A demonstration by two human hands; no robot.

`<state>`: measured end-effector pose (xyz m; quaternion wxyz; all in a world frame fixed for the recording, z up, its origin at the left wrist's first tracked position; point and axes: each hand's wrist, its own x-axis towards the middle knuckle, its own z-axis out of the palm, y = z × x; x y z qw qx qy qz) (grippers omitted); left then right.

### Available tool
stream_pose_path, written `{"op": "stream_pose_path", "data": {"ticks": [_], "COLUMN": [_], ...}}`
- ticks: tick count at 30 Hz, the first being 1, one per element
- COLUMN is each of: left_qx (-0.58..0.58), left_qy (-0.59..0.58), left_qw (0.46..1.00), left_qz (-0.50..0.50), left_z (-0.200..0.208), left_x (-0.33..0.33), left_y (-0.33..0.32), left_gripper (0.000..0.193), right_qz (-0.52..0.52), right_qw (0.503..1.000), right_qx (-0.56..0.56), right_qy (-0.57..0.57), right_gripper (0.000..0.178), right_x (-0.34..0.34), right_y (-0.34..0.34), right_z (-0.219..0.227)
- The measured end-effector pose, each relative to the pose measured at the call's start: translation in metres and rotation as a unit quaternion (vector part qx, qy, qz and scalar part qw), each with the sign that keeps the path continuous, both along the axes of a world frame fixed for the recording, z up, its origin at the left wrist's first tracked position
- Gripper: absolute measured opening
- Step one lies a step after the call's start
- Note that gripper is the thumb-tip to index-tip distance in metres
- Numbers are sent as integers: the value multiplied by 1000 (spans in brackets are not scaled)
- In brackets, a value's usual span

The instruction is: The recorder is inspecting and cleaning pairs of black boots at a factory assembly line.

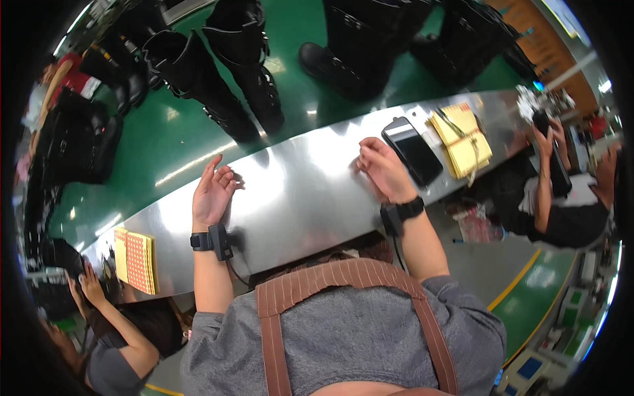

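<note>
My left hand [213,197] rests palm up at the metal ledge [297,218], its fingers loosely bent and apart with nothing in them. To the right, my right hand [384,171] is over the same ledge, fingers half curled and holding nothing I can see. Beside it lies a dark smartphone [414,152], screen up. Past the phone is a bundle of yellow cards [462,142] tied with string. Each wrist wears a black strap with a small device and a cable. Beyond my hands, tall black boots [241,66] with buckles stand on the green belt [165,145].
More black boots [350,53] stand farther along the belt. A stack of yellow cards with red print [135,261] lies on the ledge at left. One co-worker [125,336] handles a dark item at lower left; another [548,191] holds a black tool at right.
</note>
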<state>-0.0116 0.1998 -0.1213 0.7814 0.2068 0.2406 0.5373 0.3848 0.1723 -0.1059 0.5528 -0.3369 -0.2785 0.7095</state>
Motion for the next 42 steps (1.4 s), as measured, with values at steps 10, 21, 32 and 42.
{"op": "stream_pose_path", "data": {"ticks": [10, 21, 32, 42], "left_qx": [-48, -38, -71, 24], "left_qy": [25, 43, 32, -17], "left_qw": [998, 997, 956, 975], "left_qz": [10, 59, 281, 221], "left_z": [18, 5, -10, -28], "left_x": [0, 2, 28, 54], "left_y": [2, -4, -17, -56], "left_gripper": [43, 37, 30, 29], "right_qz": [144, 170, 147, 136], "right_qw": [959, 959, 964, 956], "right_qx": [-76, -100, -95, -92], "right_qy": [232, 204, 198, 244], "right_gripper": [22, 15, 16, 21], "right_x": [-11, -14, -7, -5], "right_y": [5, 2, 12, 13], "right_z": [5, -2, -14, -21]}}
